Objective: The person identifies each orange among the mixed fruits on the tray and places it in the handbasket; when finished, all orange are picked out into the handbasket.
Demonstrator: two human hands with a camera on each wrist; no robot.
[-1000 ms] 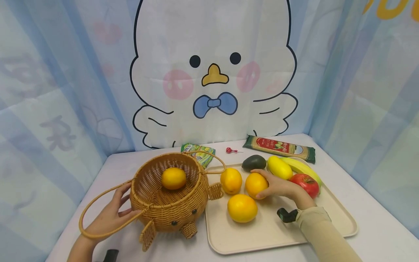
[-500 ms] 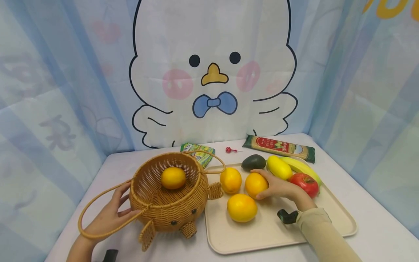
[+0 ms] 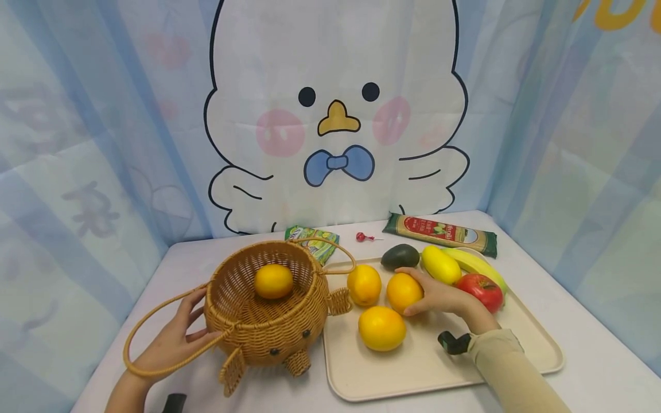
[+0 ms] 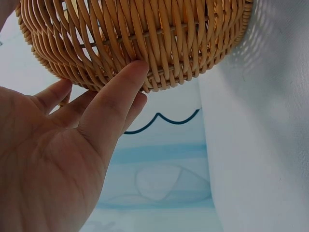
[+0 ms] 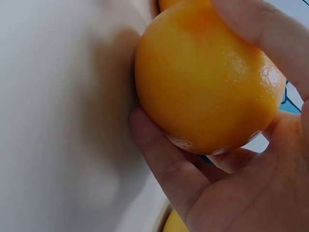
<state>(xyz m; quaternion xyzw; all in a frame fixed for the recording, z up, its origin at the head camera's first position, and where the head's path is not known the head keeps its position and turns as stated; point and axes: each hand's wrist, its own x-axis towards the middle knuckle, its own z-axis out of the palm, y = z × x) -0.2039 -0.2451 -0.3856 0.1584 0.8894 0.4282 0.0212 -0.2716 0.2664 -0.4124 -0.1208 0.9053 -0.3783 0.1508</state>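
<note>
On the tan tray (image 3: 428, 370), my right hand (image 3: 441, 295) grips an orange (image 3: 403, 292), thumb and fingers curled about it. The right wrist view shows that orange (image 5: 205, 77) resting close to the pale surface. To the left stands a wicker basket (image 3: 258, 344) with an animal face and two loop handles. One yellow-orange fruit (image 3: 273, 281) lies inside. My left hand (image 3: 167, 344) reaches beneath one handle and rests its fingers on the basket's left side. In the left wrist view, extended fingers (image 4: 120, 89) touch the woven wall (image 4: 159, 38).
A second orange (image 3: 364, 285) and a larger yellow-orange fruit (image 3: 382, 328) lie near the held one. Behind are an avocado (image 3: 400, 257), a lemon (image 3: 440, 264), a banana (image 3: 477, 263) and a red apple (image 3: 481, 291). A lollipop (image 3: 361, 236), green packet (image 3: 320, 244) and long package (image 3: 439, 232) lie at the back.
</note>
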